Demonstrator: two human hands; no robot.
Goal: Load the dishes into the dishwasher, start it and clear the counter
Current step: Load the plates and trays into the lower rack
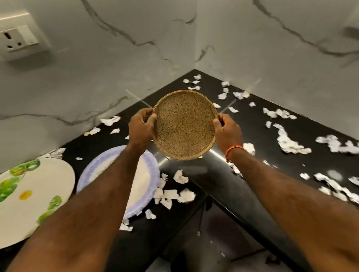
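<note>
Leaf-print plate (26, 200): on the black counter (234, 183) at 9 o'clock, untouched.
Lilac-rimmed plate (151, 172): beside it, partly under the left forearm.
Left hand (141, 130): pinches the rim at 10 o'clock.
Speckled brown plate (185, 124): held tilted above the counter corner; probably stiff, light and breakable, best gripped by opposite rims.
Right hand (226, 131): clasps the rim at 3 o'clock.
Torn paper scraps (290, 142): scattered across the counter.
</note>
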